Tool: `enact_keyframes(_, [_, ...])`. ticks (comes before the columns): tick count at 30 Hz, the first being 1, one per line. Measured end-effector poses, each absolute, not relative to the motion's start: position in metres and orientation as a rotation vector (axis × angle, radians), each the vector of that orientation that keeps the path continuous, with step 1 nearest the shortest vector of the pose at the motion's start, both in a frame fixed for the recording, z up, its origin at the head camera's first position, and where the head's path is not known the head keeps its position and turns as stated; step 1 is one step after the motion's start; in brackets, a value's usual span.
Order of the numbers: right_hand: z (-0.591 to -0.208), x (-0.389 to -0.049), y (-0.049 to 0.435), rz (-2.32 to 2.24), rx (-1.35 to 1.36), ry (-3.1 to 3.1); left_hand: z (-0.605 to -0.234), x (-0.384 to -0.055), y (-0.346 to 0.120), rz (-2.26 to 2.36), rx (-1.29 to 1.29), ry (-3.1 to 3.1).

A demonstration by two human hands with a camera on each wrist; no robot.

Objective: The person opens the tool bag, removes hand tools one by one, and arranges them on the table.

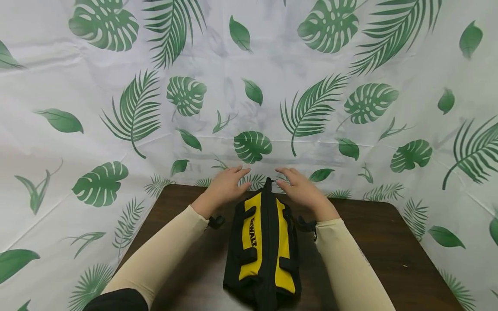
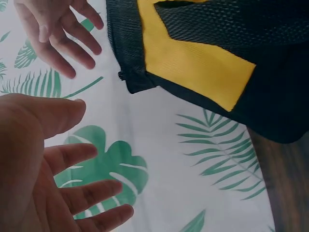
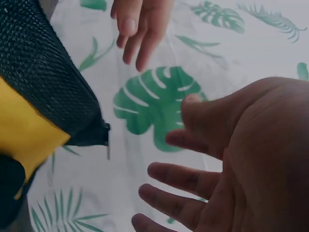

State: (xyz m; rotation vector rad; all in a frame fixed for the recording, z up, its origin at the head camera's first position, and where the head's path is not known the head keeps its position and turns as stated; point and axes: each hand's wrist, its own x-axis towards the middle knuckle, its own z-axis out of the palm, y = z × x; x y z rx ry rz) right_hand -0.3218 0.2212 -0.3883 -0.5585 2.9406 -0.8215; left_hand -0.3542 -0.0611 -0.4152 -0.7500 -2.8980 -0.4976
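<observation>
A black and yellow zippered tool bag (image 1: 253, 242) marked DEWALT stands on the dark table, its long zipper band running away from me. My left hand (image 1: 227, 186) hovers left of the bag's far end, fingers spread and touching nothing. On the other side, my right hand (image 1: 302, 190) is held up likewise, its fingers loosely bent and apart from the bag. In the left wrist view the bag's end (image 2: 193, 58) lies beyond the spread left fingers. The right wrist view shows the zipper pull (image 3: 108, 140) hanging at the bag's tip, not held.
The brown wooden table (image 1: 365, 242) extends to both sides of the bag. Behind it and around it hangs a white cloth (image 1: 218, 56) printed with green leaves. Dark straps (image 1: 307, 224) sit at the wrists.
</observation>
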Motion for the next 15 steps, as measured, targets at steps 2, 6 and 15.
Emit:
enact_keyframes(2, [-0.392,-0.325,0.217,-0.817,-0.553,2.932,-0.418,-0.355,-0.059,-0.53,-0.77,-2.901])
enact_keyframes(6, [-0.399,-0.331,0.21,-0.839,-0.53,2.898,-0.422,-0.359,-0.054,-0.599,-0.809,-2.905])
enact_keyframes(15, [-0.408,-0.34,0.199,-0.789,-0.505,2.846,-0.434,-0.377,-0.039,-0.712,-0.935,-2.934])
